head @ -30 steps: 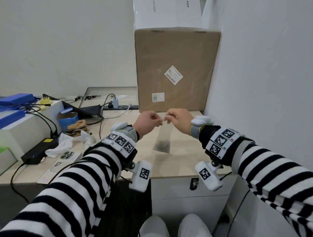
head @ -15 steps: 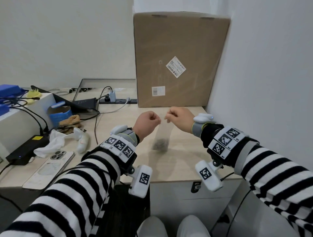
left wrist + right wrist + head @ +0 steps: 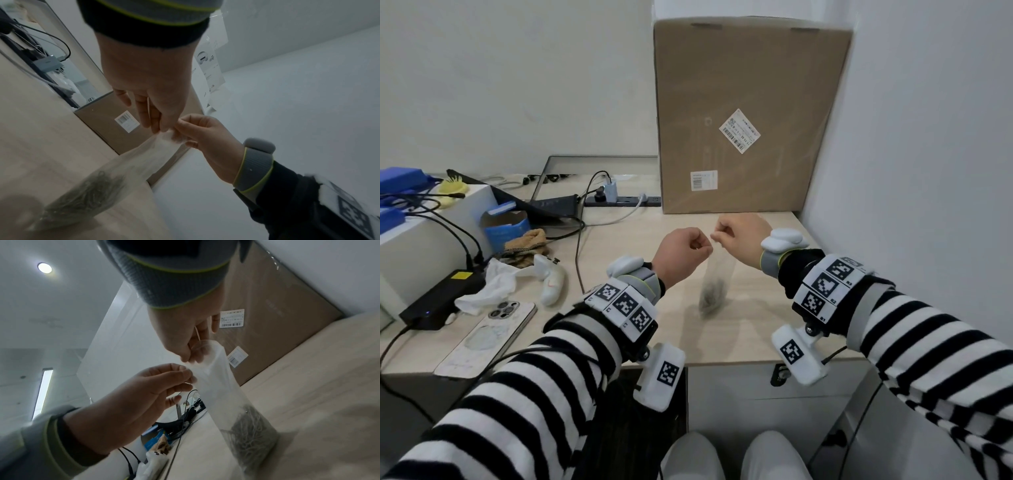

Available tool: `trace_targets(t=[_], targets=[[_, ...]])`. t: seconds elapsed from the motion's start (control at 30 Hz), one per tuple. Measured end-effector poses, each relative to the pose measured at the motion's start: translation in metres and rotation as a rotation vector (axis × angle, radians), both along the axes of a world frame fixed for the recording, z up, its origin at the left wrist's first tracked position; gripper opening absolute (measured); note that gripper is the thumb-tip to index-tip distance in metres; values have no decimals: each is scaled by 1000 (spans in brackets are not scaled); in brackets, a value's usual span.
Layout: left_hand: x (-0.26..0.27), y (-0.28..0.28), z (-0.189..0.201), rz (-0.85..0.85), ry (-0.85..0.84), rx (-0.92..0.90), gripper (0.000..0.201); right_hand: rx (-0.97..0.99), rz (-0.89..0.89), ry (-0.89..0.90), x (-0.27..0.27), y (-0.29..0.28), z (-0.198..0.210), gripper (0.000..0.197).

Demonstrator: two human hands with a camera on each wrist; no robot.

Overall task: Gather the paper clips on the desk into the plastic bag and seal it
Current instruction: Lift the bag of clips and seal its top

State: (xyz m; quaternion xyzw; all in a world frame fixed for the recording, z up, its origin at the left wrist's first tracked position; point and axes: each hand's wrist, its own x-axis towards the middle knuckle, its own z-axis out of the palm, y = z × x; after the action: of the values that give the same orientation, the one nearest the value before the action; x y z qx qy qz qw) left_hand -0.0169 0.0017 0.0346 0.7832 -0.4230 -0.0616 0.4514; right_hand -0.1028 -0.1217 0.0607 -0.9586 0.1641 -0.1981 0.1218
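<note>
A clear plastic bag [image 3: 717, 274] hangs above the desk [image 3: 619, 246], held up by its top edge. A dark heap of paper clips [image 3: 711, 297] fills its bottom. My left hand [image 3: 685, 251] pinches the top edge on the left, and my right hand [image 3: 739, 236] pinches it on the right, fingertips almost touching. In the left wrist view the bag [image 3: 131, 165] slopes down from both hands to the clips [image 3: 90, 194]. In the right wrist view the bag's mouth [image 3: 205, 356] looks bunched between the fingers, with the clips [image 3: 251, 431] low near the desk.
A tall cardboard box [image 3: 746, 116] stands at the back against the right wall. To the left lie a phone [image 3: 489, 335], a white controller [image 3: 551, 284], crumpled tissue [image 3: 489, 287], a black power brick [image 3: 441, 298], cables and a power strip [image 3: 623, 200]. The desk's front edge [image 3: 722, 361] runs beneath my wrists.
Both hands have kept their pinch on the bag's top and stayed close together. The view tilted down slightly, and the bag swings a little lower over the desk.
</note>
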Motion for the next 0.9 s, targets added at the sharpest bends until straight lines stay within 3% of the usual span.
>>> trace_targets(t=[0.07,0.17,0.33,0.4,0.47,0.57,0.77,0.9], targets=[[0,1,1,-3,4,9,5,3,-6,22,-1,1,1,17],[-1,3,4,-12,-23,30,6,-234,10,104,-4,6,6,20],[-2,7,7,-23,-69,73,7,-577,-15,87,-9,10,5,29],[-2,12,1,-21,-107,141,8,-503,-87,52,-11,9,15,29],[1,18,-5,-7,-42,111,9,-250,-144,17,-12,-2,29,27],[9,27,-8,35,123,-19,17,93,6,-48,-14,-18,28,20],[15,33,-2,-28,146,-2,15,10,151,66,-19,-19,-3,35],[9,36,2,-62,46,23,7,1,133,159,-18,-12,0,19]])
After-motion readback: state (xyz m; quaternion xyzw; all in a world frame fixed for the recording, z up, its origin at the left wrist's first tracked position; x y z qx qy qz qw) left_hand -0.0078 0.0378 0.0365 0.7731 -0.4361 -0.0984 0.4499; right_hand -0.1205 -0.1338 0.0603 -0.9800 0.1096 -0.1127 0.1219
